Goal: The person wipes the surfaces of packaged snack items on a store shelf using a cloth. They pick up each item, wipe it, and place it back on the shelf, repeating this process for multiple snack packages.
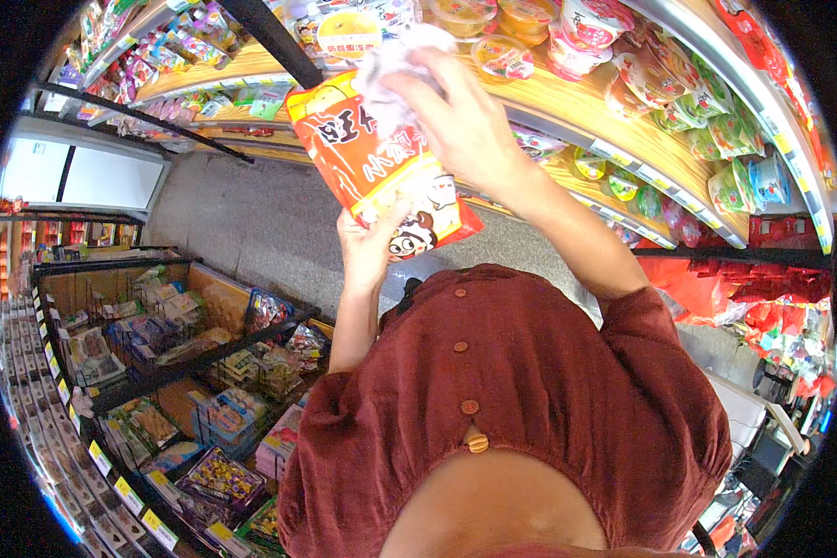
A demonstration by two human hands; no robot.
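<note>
My left hand (366,240) grips the lower part of a red and yellow snack bag (352,153), which bears large printed characters and a cartoon figure. The bag is held tilted in front of the shelves. Bunched in my right hand (453,118) is a white cloth (390,73), pressed against the bag's upper right side. The cloth and fingers hide part of the print. Just beyond the bag sits a large clear pack with a yellow round label (349,33) on the wooden shelf.
Wooden shelves (600,143) ahead and to the right carry jelly cups (502,57) and lidded tubs (593,24). A black post (272,38) rises beside the bag. Low display bins (216,279) with packaged snacks stand at my left, along the grey floor (251,202).
</note>
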